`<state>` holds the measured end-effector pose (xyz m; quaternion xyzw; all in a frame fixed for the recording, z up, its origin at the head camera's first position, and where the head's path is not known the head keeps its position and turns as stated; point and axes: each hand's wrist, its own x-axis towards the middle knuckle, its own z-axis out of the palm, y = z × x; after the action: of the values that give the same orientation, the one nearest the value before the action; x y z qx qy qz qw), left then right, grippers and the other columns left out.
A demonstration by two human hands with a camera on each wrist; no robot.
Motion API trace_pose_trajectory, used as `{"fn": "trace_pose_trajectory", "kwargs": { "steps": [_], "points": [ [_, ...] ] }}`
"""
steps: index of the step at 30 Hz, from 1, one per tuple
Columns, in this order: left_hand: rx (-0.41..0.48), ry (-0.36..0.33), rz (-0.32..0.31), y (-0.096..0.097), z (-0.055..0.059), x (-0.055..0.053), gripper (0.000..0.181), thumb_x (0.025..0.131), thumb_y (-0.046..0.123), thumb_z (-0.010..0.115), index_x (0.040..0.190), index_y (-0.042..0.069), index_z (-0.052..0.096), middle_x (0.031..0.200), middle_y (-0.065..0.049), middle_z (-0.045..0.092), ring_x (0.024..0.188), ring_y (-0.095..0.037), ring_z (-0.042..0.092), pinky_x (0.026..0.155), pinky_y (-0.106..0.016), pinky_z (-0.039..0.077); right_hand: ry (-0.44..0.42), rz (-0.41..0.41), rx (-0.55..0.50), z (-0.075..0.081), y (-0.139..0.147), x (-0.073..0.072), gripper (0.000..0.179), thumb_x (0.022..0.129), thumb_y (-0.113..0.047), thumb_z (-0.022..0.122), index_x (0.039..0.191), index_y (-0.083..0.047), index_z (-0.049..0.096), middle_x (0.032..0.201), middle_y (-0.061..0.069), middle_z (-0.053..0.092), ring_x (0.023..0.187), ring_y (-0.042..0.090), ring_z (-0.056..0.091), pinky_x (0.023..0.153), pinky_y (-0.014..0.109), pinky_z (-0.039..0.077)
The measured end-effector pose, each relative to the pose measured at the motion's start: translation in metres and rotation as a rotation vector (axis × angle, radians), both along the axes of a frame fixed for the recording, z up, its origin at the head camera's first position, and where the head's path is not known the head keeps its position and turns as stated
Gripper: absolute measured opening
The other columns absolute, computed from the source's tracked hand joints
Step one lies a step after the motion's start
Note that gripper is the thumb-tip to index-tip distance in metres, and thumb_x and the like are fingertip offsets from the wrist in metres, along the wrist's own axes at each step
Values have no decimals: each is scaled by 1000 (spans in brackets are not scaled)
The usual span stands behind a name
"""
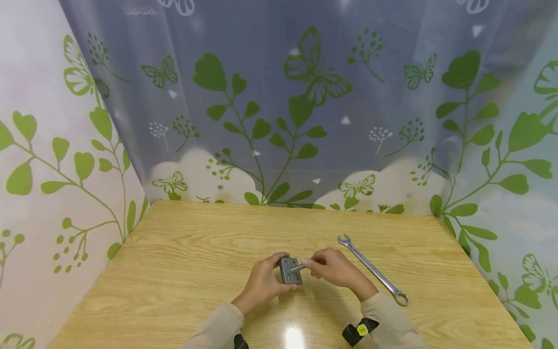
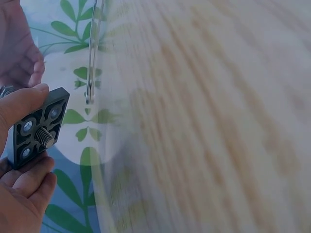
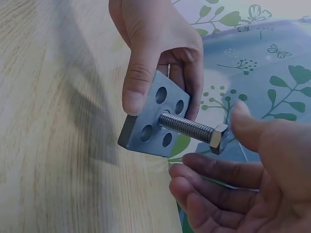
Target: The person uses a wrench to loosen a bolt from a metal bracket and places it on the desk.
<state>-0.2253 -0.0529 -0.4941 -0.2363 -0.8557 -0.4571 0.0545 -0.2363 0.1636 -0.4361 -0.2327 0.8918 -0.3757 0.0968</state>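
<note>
My left hand (image 1: 263,278) grips a small square dark grey plate (image 1: 285,277) by its edges, thumb on one side and fingers on the other. Through the plate's middle runs a hex bolt (image 3: 187,125), its threaded end (image 2: 44,138) poking out of the ribbed back. Several round holes surround the bolt. Around the bolt's head my right hand (image 1: 333,266) hovers with parted, loosely bent fingers. In the right wrist view, the thumb (image 3: 243,124) lies just beside the hex head, and the other fingers sit below it with a gap.
A long combination wrench (image 1: 374,269) lies slanted on the wooden table (image 1: 183,252), right of the right hand, its ring end toward me. Curtains (image 1: 270,121) printed with leaves and butterflies close off the back and both sides.
</note>
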Motion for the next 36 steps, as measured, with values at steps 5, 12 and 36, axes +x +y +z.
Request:
{"fn": "trace_pose_trajectory", "kwargs": {
  "steps": [5, 12, 36],
  "points": [
    [-12, 11, 3, 1, 0, -1, 70, 66, 18, 89, 125, -1, 56, 117, -13, 66, 109, -30, 64, 92, -40, 54, -41, -60, -41, -3, -2, 1, 53, 100, -43, 45, 77, -3, 71, 61, 5, 63, 56, 21, 61, 51, 28, 50],
    [-14, 12, 6, 1, 0, 0, 70, 66, 18, 89, 125, -1, 56, 119, -14, 66, 109, -29, 64, 92, -38, 54, -32, -55, -31, 1, -6, 2, 41, 98, -38, 53, 79, -6, 70, 63, 3, 61, 59, 24, 59, 49, 27, 46],
    [-18, 11, 4, 0, -1, 0, 71, 65, 17, 89, 125, -2, 56, 119, -15, 65, 108, -30, 64, 91, -36, 54, 31, 63, -46, 1, 1, 1, 28, 89, -15, 69, 112, 0, 67, 102, 9, 68, 88, 19, 64, 75, 32, 56]
  ]
}}
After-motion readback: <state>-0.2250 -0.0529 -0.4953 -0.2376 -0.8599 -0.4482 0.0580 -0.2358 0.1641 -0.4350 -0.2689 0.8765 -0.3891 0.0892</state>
